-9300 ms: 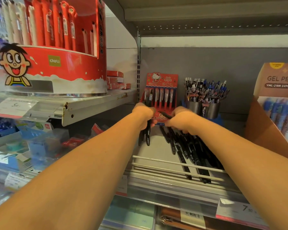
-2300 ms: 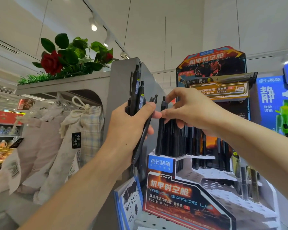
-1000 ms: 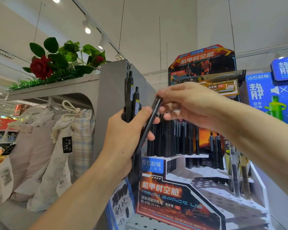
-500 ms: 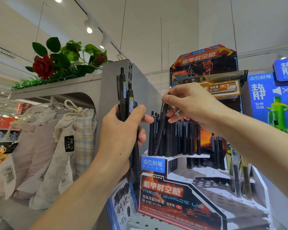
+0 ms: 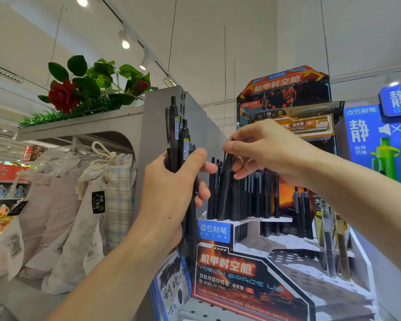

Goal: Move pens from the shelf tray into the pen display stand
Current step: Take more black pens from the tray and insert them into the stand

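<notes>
Left hand (image 5: 171,195) clenched round bundle of black pens (image 5: 180,144), upright, tips poking above fist, just left of pen display stand (image 5: 252,269). Right hand (image 5: 271,151) pinching single black pen (image 5: 226,181) near its top, thumb and fingers (image 5: 243,172) closed on it; pen tilted, lower end among standing pens on stand's top tier. Red rose (image 5: 63,96) on shelf top behind. Cloth bags (image 5: 83,205) hanging left.

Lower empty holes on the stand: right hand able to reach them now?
Probably yes. The right hand pinches one pen at the top tier; the lower holes lie open below it, nothing covering them.
</notes>
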The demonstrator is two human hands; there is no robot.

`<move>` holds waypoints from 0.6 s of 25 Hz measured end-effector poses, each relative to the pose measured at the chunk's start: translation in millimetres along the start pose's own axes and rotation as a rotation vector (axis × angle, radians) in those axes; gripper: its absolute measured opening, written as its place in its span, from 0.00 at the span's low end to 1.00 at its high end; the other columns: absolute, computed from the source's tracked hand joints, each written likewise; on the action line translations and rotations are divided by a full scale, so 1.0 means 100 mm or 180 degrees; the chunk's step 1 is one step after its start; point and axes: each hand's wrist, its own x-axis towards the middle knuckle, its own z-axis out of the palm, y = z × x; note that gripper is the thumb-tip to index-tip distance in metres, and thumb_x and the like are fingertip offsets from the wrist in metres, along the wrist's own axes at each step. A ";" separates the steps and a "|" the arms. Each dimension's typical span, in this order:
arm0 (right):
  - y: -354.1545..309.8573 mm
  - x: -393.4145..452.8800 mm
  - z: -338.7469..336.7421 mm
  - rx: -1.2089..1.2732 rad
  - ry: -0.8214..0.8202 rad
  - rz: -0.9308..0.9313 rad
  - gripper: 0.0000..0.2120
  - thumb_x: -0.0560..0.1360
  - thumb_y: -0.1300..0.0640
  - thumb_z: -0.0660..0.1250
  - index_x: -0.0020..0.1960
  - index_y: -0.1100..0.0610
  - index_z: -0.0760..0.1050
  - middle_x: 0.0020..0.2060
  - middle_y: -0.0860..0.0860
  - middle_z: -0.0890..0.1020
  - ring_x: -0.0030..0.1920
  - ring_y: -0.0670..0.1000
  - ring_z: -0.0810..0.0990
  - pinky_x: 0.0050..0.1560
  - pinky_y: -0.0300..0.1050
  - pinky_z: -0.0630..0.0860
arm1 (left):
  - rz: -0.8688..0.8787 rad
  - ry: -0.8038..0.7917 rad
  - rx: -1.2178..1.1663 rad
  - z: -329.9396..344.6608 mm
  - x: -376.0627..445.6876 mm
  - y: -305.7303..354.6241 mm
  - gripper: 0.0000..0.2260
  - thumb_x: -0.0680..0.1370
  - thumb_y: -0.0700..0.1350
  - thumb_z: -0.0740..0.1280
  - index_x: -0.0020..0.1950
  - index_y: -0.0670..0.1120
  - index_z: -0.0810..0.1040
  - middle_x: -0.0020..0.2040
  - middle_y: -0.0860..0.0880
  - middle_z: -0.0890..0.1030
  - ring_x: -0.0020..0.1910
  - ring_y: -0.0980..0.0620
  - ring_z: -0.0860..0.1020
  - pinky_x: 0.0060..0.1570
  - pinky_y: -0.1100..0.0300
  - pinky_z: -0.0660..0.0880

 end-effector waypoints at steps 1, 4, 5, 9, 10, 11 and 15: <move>0.01 0.00 0.02 -0.0019 -0.0046 0.0044 0.09 0.80 0.58 0.69 0.57 0.63 0.81 0.42 0.59 0.84 0.37 0.51 0.86 0.38 0.43 0.84 | 0.0000 -0.0006 -0.0008 0.00 0.00 0.00 0.07 0.80 0.49 0.69 0.52 0.45 0.79 0.42 0.49 0.87 0.24 0.55 0.75 0.23 0.65 0.71; 0.03 0.02 0.07 -0.0107 -0.0052 0.0076 0.09 0.79 0.59 0.71 0.56 0.62 0.82 0.41 0.59 0.84 0.34 0.48 0.85 0.34 0.40 0.82 | 0.0003 -0.0023 -0.0001 0.01 -0.01 0.00 0.08 0.80 0.49 0.69 0.52 0.45 0.79 0.41 0.49 0.87 0.24 0.56 0.76 0.23 0.66 0.71; 0.03 0.02 0.08 -0.0160 -0.0040 0.0063 0.09 0.78 0.59 0.72 0.56 0.62 0.82 0.41 0.59 0.85 0.33 0.48 0.84 0.33 0.39 0.81 | 0.0005 -0.0030 0.0002 0.01 -0.01 0.00 0.08 0.80 0.49 0.69 0.52 0.45 0.79 0.41 0.49 0.87 0.24 0.56 0.76 0.23 0.66 0.71; 0.04 0.04 0.11 -0.0617 0.0114 -0.0102 0.07 0.76 0.56 0.74 0.51 0.58 0.80 0.39 0.55 0.85 0.31 0.46 0.81 0.29 0.35 0.76 | 0.0007 -0.0039 0.0029 0.01 0.00 0.01 0.07 0.80 0.49 0.69 0.51 0.45 0.79 0.42 0.49 0.87 0.24 0.55 0.76 0.23 0.65 0.71; 0.04 0.05 0.12 -0.0839 0.0167 -0.0182 0.07 0.76 0.55 0.74 0.50 0.57 0.81 0.39 0.53 0.84 0.32 0.45 0.80 0.29 0.35 0.74 | 0.0010 -0.0033 0.0028 0.01 0.00 0.01 0.07 0.80 0.49 0.69 0.51 0.45 0.79 0.42 0.49 0.87 0.24 0.55 0.75 0.23 0.65 0.71; 0.05 0.05 0.13 -0.1077 0.0214 -0.0278 0.07 0.76 0.53 0.74 0.49 0.56 0.81 0.39 0.50 0.84 0.33 0.44 0.79 0.31 0.36 0.72 | 0.0011 -0.0024 0.0031 0.01 0.00 0.01 0.07 0.80 0.49 0.69 0.51 0.46 0.79 0.42 0.49 0.87 0.24 0.55 0.75 0.23 0.65 0.72; 0.04 0.05 0.13 -0.1606 0.0286 -0.0519 0.08 0.78 0.50 0.71 0.49 0.55 0.84 0.38 0.45 0.80 0.38 0.43 0.77 0.35 0.35 0.69 | -0.0041 -0.0016 0.0038 0.01 -0.01 0.00 0.07 0.80 0.49 0.69 0.52 0.46 0.79 0.42 0.49 0.87 0.24 0.56 0.76 0.23 0.65 0.72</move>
